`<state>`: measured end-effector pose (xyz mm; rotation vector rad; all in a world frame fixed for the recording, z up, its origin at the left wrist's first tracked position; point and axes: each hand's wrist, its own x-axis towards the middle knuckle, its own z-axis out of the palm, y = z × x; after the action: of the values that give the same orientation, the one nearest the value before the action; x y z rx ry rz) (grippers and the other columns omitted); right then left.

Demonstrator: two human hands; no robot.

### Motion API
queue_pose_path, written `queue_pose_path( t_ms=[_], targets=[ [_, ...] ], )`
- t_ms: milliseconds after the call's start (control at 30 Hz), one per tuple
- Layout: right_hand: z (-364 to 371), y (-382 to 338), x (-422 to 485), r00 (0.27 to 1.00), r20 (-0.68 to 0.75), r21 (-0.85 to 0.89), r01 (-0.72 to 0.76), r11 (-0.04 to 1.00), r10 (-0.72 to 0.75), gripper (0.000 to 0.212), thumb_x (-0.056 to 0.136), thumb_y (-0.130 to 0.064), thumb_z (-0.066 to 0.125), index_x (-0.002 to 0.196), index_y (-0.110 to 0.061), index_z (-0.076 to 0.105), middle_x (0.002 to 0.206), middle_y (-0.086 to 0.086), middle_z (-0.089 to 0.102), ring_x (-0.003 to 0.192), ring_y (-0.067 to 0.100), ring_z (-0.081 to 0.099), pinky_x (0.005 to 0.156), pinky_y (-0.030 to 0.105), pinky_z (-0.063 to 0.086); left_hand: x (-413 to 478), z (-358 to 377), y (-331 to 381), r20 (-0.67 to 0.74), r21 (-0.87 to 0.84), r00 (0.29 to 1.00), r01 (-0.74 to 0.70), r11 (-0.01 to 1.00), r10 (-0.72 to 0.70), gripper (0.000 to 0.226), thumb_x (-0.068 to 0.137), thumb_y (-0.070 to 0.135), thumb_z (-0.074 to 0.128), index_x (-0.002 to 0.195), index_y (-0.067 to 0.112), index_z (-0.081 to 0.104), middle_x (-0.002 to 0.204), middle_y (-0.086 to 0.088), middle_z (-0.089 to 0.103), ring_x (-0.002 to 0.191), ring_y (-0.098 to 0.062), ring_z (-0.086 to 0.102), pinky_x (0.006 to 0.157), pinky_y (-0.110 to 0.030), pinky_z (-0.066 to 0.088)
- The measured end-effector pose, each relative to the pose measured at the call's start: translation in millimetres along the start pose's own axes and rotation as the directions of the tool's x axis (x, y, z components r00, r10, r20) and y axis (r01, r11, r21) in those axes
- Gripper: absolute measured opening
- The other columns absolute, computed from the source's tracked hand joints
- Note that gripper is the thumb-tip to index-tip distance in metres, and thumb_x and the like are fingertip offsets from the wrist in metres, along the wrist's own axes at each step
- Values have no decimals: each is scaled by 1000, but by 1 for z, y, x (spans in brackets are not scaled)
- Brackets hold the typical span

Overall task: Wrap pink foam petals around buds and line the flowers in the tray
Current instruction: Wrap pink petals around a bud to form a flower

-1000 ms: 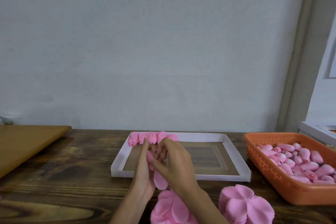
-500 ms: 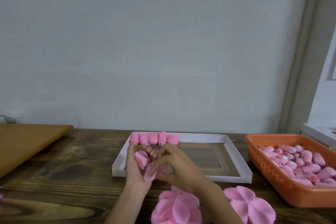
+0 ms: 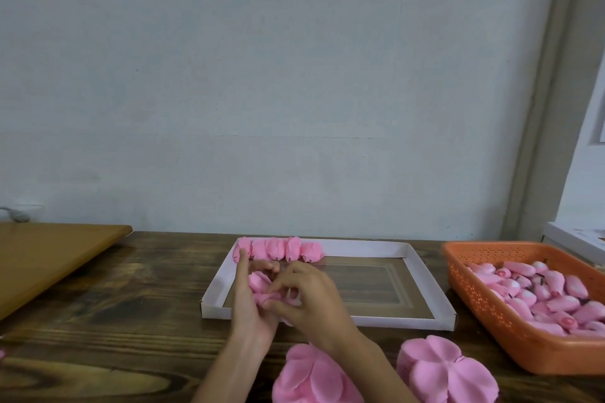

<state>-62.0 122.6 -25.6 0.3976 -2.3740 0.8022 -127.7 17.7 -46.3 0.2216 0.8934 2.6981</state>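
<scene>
I hold the half-wrapped flower [image 3: 260, 283] low in the middle of the frame, over the tray's [image 3: 422, 275] near left corner, so it has only a short way to go to the row. My left hand [image 3: 248, 304] cups and grasps it from below, forefinger straight up toward the row. My right hand [image 3: 314, 299] pinches a petal [image 3: 266, 297] against it, I judge to press the foam round the bud. The finished flowers [image 3: 278, 249] line the tray's far left wall, packed side by side, likely so they prop each other. The basket [image 3: 484, 307] of buds [image 3: 543, 291] at right and the petal stacks [image 3: 445, 373] at the bottom lie within reach. My fingers hide the bud and how far the petal laps. The frame edge cuts off the stacks and the basket.
</scene>
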Motion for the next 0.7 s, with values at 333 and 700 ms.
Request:
queue_pose_path(
  t_ms=[333, 700],
  targets=[
    [5, -6, -4, 977, -189, 17, -103, 995, 104, 28, 74, -28, 85, 89, -31, 61, 80, -20, 63, 77, 2, 57, 66, 18, 48, -6, 6, -2, 58, -11, 997, 55, 998, -55, 56, 76, 70, 69, 64, 15, 73, 66, -7, 64, 59, -20, 66, 54, -31, 57],
    [7, -9, -6, 963, -267, -213, -92, 973, 33, 39, 72, -55, 78, 80, -26, 53, 83, -13, 51, 77, 10, 48, 62, 29, 46, -7, 6, 0, -21, -18, 1000, 10, 1000, -10, 50, 82, 52, 77, 59, 20, 45, 60, 0, 40, 51, -16, 48, 52, -29, 51]
  ],
)
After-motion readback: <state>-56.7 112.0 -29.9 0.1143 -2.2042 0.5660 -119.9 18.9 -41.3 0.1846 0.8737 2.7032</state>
